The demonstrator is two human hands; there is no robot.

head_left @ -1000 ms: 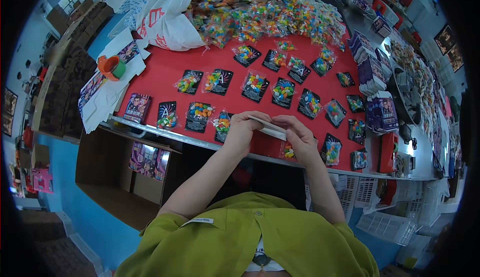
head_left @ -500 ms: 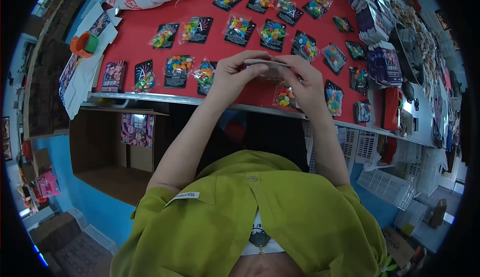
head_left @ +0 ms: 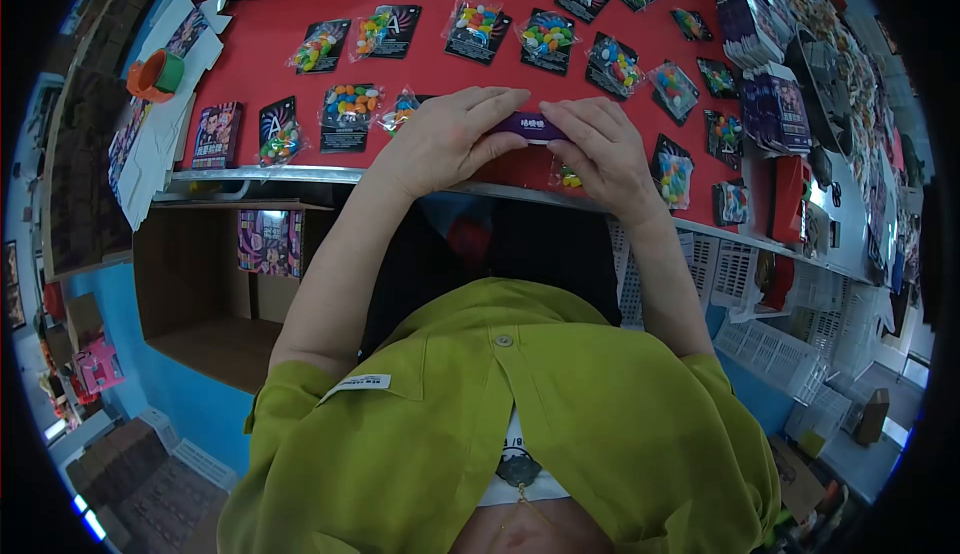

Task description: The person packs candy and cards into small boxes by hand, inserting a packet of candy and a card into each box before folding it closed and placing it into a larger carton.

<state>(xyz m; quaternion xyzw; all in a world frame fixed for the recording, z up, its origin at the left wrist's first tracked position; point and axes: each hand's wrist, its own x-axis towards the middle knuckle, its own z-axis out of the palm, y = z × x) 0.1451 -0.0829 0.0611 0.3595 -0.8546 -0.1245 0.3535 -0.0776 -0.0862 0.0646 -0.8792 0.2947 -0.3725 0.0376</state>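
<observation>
My left hand (head_left: 445, 139) and my right hand (head_left: 602, 149) hold a small purple box (head_left: 537, 128) between them, just above the table's front edge. White lettering shows on the box's narrow side, which faces me. My fingers and thumbs close on its two ends. Beneath my right hand, a clear bag of candy (head_left: 566, 173) is partly covered. Another bag of colourful candies (head_left: 398, 112) on a black card peeks out beside my left hand. Farther left stand a card with a candy bag (head_left: 280, 137) and a similar printed box (head_left: 217, 136).
Several candy bags on black cards (head_left: 477, 29) are spread over the red tabletop (head_left: 270, 54). Flat printed cartons (head_left: 775, 114) are stacked at right. A tape roll (head_left: 157, 76) lies on papers at left. Below is an open cardboard box (head_left: 190, 304) holding a printed box (head_left: 270, 242).
The box in my hands has turned from a greyish edge to its purple, lettered side. Both hands have tilted with it, and my left hand has shifted slightly left.
</observation>
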